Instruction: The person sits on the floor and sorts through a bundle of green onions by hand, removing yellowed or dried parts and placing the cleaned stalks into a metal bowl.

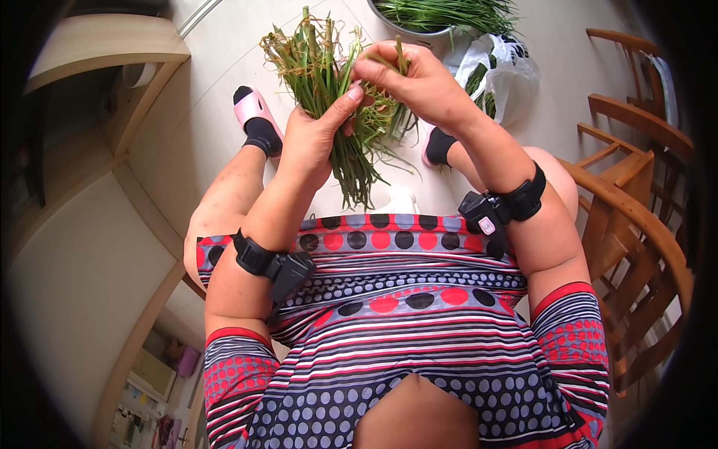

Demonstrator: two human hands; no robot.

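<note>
My left hand (322, 132) is closed around a thick bunch of long green leafy stalks (320, 84), possibly garlic chives. Dry brownish bits cling to the cut ends, which point away from me, while the leaves hang towards my lap. Just right of the bunch, my right hand (401, 73) pinches a few green stalks (401, 56) between thumb and fingers. Below and between the hands, loose greens and yellowed scraps (381, 115) lie on the floor. Some of this pile is hidden behind my hands.
A metal basin (412, 31) heaped with green leaves (449, 12) stands at the top. Beside it lies a white plastic bag (513, 78) with more greens. Wooden chairs (634, 191) line the right side, and a pale wooden cabinet (106, 47) is at the left. My slippered feet flank the pile.
</note>
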